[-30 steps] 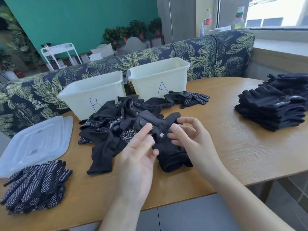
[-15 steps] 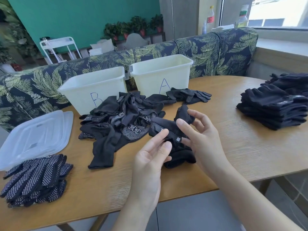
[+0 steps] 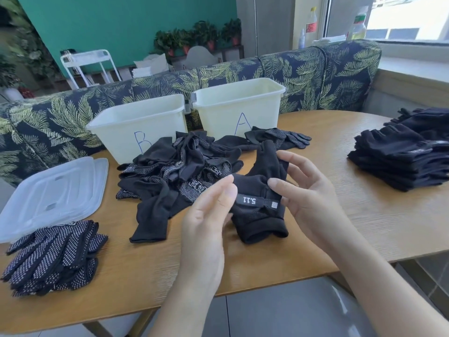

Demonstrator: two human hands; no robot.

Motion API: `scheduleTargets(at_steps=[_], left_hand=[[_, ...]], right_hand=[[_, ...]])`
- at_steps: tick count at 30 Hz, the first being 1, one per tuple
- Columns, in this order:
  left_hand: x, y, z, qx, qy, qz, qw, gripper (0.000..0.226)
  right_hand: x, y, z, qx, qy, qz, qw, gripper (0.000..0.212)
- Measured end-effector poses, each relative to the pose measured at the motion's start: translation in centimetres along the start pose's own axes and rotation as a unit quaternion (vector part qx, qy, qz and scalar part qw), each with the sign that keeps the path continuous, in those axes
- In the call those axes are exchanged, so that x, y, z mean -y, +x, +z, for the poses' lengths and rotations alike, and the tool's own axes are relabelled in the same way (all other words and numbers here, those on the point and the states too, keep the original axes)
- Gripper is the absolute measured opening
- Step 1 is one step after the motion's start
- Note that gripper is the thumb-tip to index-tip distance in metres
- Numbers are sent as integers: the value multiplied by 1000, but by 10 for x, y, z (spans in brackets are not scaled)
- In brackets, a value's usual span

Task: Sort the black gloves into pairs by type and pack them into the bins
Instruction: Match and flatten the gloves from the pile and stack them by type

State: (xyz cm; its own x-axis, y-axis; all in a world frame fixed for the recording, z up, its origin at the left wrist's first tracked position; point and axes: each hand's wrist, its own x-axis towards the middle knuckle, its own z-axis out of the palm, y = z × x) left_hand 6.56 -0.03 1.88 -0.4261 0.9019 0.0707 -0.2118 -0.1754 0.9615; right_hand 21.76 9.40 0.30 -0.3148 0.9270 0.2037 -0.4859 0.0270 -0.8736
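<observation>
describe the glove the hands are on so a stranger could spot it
On the wooden table, before the white plastic bin marked A, lies a plain black fabric glove between both hands. Unlike the white-dotted gloves heaped beside it, its wrist strap reads 5.11.
</observation>
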Motion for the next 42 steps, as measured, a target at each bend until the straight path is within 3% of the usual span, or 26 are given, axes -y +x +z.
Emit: scheduleTargets(at_steps=[3, 7, 12, 15, 23, 31, 37, 42], left_hand=[[-7, 6, -1, 47, -95, -85, 991, 45], [-7, 12, -2, 52, -117, -141, 982, 34], [-9, 14, -2, 72, -159, -194, 965, 39], [-8, 15, -2, 69, -151, -163, 972, 44], [5, 21, -5, 7, -90, 13, 996, 49], [11, 28, -8, 20, -57, 54, 997, 48], [11, 31, -12, 55, -45, 54, 996, 51], [11, 33, -16, 80, -18, 63, 995, 52]], right_hand=[[3, -4, 2, 61, 14, 25, 998, 50], [4, -5, 3, 92, 9, 39, 995, 51], [2, -4, 1, 106, 9, 49, 993, 55], [1, -3, 0, 90, 6, 47, 995, 56], [-7, -1, 0, -1, -38, 29, 999, 59], [-5, -1, 6, -13, -28, 70, 997, 75], [0, -9, 17, 57, 26, 124, 990, 45], [0, -10, 19, 67, 44, 128, 989, 43]])
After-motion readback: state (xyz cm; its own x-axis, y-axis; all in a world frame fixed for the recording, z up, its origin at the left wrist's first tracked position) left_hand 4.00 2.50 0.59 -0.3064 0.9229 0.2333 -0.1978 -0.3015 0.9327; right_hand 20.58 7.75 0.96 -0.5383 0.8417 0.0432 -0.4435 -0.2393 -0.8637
